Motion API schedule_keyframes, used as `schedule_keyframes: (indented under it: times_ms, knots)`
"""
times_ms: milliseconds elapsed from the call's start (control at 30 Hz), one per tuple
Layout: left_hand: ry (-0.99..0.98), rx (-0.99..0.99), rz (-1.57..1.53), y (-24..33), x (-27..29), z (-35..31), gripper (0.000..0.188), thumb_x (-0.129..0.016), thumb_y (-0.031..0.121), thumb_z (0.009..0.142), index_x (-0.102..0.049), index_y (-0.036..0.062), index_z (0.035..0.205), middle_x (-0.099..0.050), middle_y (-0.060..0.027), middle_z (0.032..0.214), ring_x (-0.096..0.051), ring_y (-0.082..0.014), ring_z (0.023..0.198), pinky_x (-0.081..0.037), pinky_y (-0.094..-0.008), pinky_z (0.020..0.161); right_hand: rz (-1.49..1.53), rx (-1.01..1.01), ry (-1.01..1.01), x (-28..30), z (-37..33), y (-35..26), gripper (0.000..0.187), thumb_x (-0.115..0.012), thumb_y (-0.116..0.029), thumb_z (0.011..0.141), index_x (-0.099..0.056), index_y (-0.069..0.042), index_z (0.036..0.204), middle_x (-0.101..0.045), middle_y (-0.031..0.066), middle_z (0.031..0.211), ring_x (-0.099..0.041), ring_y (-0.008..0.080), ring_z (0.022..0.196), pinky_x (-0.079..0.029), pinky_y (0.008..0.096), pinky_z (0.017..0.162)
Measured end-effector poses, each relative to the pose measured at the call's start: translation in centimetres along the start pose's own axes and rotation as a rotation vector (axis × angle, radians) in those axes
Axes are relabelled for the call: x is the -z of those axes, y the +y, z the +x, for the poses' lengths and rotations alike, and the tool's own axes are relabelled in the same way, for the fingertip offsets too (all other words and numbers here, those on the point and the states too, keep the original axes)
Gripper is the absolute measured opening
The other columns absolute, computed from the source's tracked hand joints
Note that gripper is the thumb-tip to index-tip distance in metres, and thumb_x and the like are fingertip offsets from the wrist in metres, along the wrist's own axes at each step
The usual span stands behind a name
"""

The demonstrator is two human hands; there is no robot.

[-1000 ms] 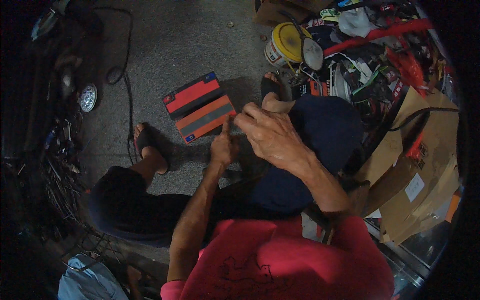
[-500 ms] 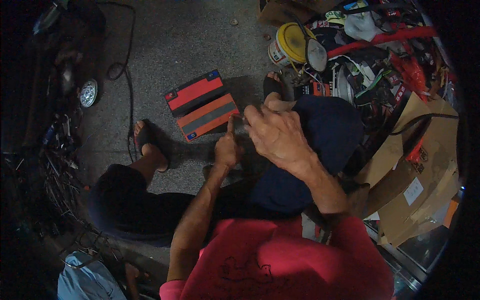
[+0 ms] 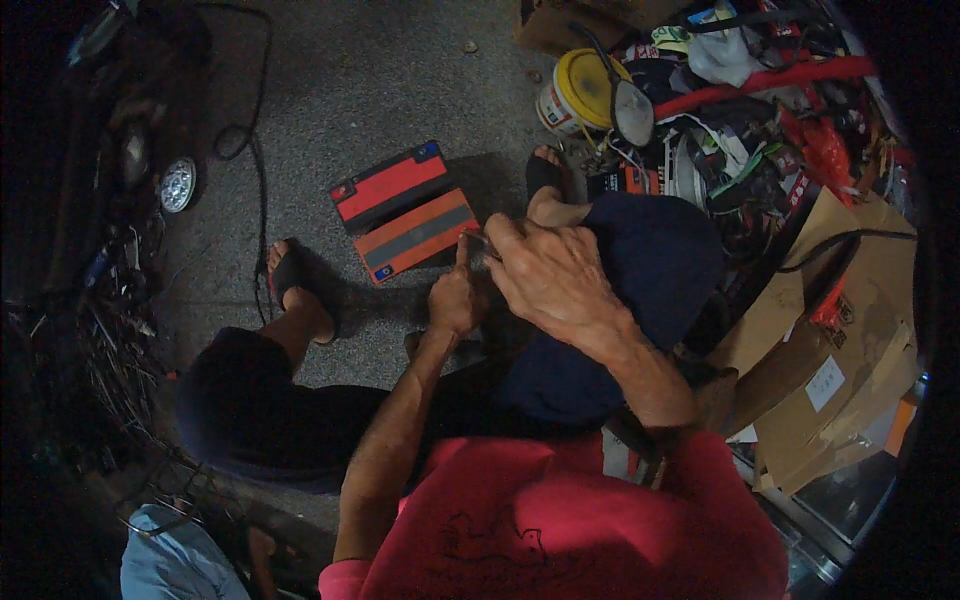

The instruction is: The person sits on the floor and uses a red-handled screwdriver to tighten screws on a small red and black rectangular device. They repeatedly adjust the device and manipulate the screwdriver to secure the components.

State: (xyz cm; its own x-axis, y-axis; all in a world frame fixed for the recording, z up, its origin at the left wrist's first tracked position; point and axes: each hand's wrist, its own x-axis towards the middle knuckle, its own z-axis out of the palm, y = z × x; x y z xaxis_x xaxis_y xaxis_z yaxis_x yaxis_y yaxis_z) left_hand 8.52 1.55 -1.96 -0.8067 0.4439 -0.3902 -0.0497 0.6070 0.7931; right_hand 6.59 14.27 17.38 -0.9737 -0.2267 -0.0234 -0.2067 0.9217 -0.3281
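Observation:
On the floor between my feet lie two block-shaped batteries side by side. The nearer, an orange battery (image 3: 415, 240), has a grey stripe and a blue and a red corner. Beyond it is a red battery (image 3: 392, 185) with dark edges. My left hand (image 3: 457, 300) stretches its index finger to the red corner of the orange battery, with the other fingers curled. Just right of that corner my right hand (image 3: 550, 270) is closed, its knuckles up. A thin dark piece shows between its fingertips and the corner; its kind is hidden.
To the right a white bucket with a yellow lid (image 3: 585, 90) has a stalked mirror (image 3: 632, 112) against it, beside heaped scrap and cardboard (image 3: 840, 370). On the left are a black cable (image 3: 258, 180) and a round lamp (image 3: 177, 185). Light blue cloth (image 3: 175, 555) shows lower left.
My right hand has turned slightly at the orange battery's red corner. My left index finger stays in place, and both batteries have not moved.

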Motion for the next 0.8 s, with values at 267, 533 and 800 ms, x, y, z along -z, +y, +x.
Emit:
schedule_keyframes:
  times_ms: [267,533,800]
  knots:
    - [-0.046,0.012,0.153,1.3,0.6,-0.1,0.077,-0.052,0.013,0.080,-0.015,0.0118,0.149,-0.065,-0.0250,0.081,-0.064,-0.0426,0.075,-0.050,-0.0517,0.068,0.010,-0.049,-0.077,0.9,0.3,-0.1,0.018,-0.063,-0.013,0.081,-0.050,-0.003,0.090,-0.060,0.0167,0.071,-0.061,0.0357,0.067,-0.047,0.0454,0.058]
    - [-0.051,-0.021,0.208,1.5,1.1,-0.8,0.076,-0.052,0.014,0.081,-0.017,0.0144,0.149,-0.066,-0.0243,0.083,-0.065,-0.0413,0.077,-0.051,-0.0512,0.071,0.022,-0.064,-0.016,0.2,0.2,-0.1,0.018,-0.063,-0.014,0.081,-0.050,-0.002,0.084,-0.060,0.0167,0.066,-0.061,0.0343,0.066,-0.047,0.0450,0.056]
    - [-0.126,0.104,0.120,1.5,1.1,-0.4,0.079,-0.051,0.010,0.081,-0.013,0.0131,0.150,-0.066,-0.0224,0.083,-0.065,-0.0396,0.077,-0.051,-0.0495,0.073,0.010,-0.045,0.008,0.3,0.3,-0.1,0.018,-0.065,-0.012,0.079,-0.050,-0.002,0.081,-0.060,0.0166,0.067,-0.061,0.0344,0.063,-0.046,0.0439,0.054]
